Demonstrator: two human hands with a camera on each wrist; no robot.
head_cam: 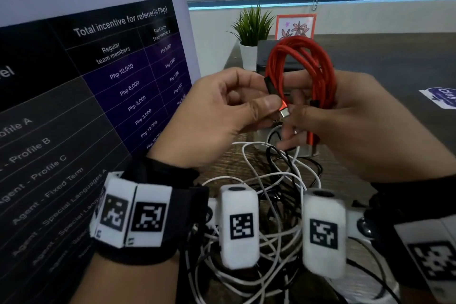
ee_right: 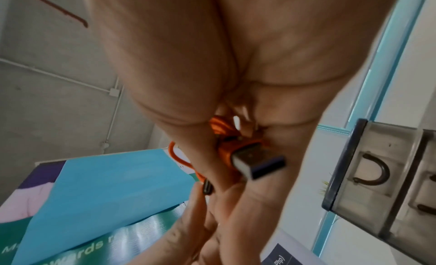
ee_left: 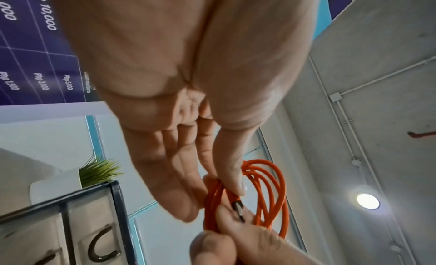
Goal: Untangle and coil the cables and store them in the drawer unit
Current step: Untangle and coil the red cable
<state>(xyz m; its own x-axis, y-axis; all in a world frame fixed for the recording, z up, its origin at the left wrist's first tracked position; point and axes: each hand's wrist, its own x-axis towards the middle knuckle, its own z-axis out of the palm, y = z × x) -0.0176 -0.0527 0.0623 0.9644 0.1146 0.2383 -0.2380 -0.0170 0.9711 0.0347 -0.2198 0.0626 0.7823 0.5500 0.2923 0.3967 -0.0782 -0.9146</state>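
Observation:
A red cable [head_cam: 302,61] is wound into a coil that my right hand [head_cam: 298,106] grips at its lower part, above the table. My left hand [head_cam: 267,92] pinches the cable's small plug end [head_cam: 283,111] between thumb and forefinger, right beside the coil. In the left wrist view the coil [ee_left: 271,190] looks orange, with the plug [ee_left: 238,210] under my thumb. The right wrist view shows the cable's USB-A plug [ee_right: 257,162] sticking out of my right hand. A tangle of white and black cables [head_cam: 271,180] lies on the table below. The grey drawer unit [head_cam: 269,48] stands behind my hands, with its drawers [ee_right: 377,185] pushed in.
A large printed banner [head_cam: 86,106] stands close on the left. A potted plant [head_cam: 251,29] and a framed flower picture [head_cam: 294,26] sit behind the drawer unit. A sticker [head_cam: 441,96] lies on the dark wooden table at the right.

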